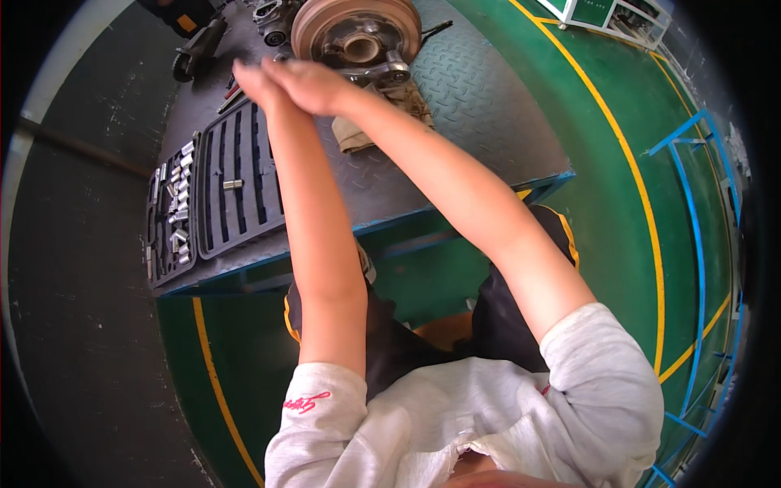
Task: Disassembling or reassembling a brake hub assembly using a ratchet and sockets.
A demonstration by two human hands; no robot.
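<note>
Over the far part of the workbench, my left hand (pixel 255 84) and my right hand (pixel 313 86) are close together, seemingly touching. The right hand's fingers are stretched out across the left hand, and the left hand's fingertips are blurred by motion. No object shows in either hand. Just beyond the right hand lies a rusty brake drum (pixel 311 32) with a hub in its centre. A grey metal arm-like part (pixel 394 71) sits against its near side. Below that, next to my right wrist, is a crumpled tan cloth (pixel 351 137).
At the bench's left, a black socket case (pixel 200 220) lies unfolded, with silver sockets (pixel 181 195) in one half and one loose socket (pixel 233 185) on the other. Dark metal parts (pixel 195 50) stand at the far left. A blue frame (pixel 698 244) stands right of the bench.
</note>
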